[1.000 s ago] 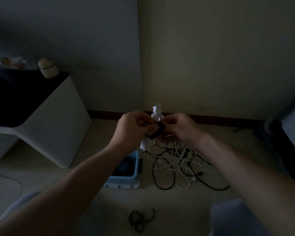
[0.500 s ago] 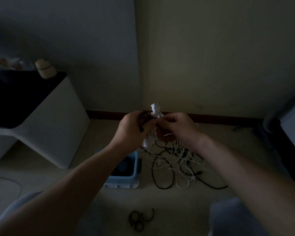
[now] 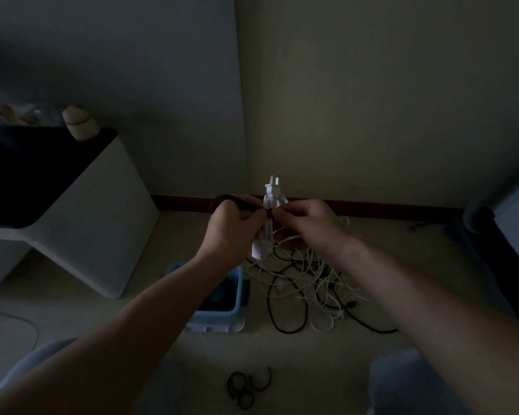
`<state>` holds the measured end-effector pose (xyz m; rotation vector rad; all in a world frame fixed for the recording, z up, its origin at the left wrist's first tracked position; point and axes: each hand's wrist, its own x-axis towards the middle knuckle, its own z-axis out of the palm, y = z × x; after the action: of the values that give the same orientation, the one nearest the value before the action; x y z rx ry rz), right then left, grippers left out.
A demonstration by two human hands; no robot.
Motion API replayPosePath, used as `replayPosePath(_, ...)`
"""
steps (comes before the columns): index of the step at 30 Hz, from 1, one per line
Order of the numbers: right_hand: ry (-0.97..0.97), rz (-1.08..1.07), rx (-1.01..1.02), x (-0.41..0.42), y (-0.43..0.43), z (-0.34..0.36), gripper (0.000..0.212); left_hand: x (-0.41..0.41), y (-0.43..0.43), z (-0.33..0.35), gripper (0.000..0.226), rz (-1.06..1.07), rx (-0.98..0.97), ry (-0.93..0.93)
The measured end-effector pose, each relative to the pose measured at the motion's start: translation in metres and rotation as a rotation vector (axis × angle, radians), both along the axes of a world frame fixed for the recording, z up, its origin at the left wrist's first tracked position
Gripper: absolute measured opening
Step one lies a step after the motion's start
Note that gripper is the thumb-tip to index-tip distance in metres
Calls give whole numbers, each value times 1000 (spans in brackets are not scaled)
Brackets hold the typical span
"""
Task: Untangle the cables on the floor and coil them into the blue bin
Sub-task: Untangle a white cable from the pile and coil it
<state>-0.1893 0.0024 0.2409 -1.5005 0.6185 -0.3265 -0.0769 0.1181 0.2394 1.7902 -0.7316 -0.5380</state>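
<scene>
Since half a second ago the black strap (image 3: pixel 237 201) has been drawn out leftward and now arcs over the knuckles of the left hand (image 3: pixel 231 232), which grips it. The right hand (image 3: pixel 309 226) pinches the strap's other end against the white cable bundle (image 3: pixel 259 248), held between both hands above the floor tangle (image 3: pixel 300 289). The bundle's long axis stands upright, with the plug (image 3: pixel 272 188) prongs pointing up. The blue bin (image 3: pixel 219 323) sits under the left forearm.
</scene>
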Motion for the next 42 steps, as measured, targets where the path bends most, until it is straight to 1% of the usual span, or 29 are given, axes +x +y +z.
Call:
replayPosePath(2, 2, -5, -4, 0, 0, 0, 12, 1, -3, -3, 27, 16, -17, 61)
replayPosePath(4, 7, -11, -2, 0, 0, -1, 12, 0, -6, -5, 25, 39, -37, 104)
replayPosePath(10, -7, -27, 30, 5, 3, -5, 13, -4, -7, -2, 19, 32, -57, 121)
replayPosePath(13, -39, -24, 77, 6, 2, -4, 14, -1, -6, -2, 20, 33, -99, 173)
replayPosePath(15, -61, -15, 106, 6, 1, -3, 14, 1, -6, -4, 14, 11, -115, 211)
replayPosePath(19, -56, 19, 42, 5, 1, -3, 11, -1, -3, -4, 13, 15, -135, 295)
replayPosePath(22, -61, 20, 48, 5, 0, -4, 10, -3, -3, -1, 10, 34, -155, 358)
replayPosePath(26, -78, 2, 67, 6, 3, -4, 9, -3, -4, 2, 20, 100, -196, 428)
replayPosePath(31, -88, -49, 79, 7, 3, -5, 15, -3, -2, -2, 22, 192, -120, 378)
replayPosePath(34, -96, -44, 79, 8, 3, -5, 13, -2, -1, 1, 13, 201, -79, 311)
replayPosePath(37, -119, -33, 106, 8, 4, -4, 13, -2, 0, 1, 8, 194, -64, 213)
replayPosePath(40, -123, -10, 166, 9, 2, -5, 14, -3, 0, 2, 6, 197, -82, 197)
replayPosePath(42, -124, 2, 193, 9, 0, -5, 13, -3, -1, 2, 4, 210, -95, 223)
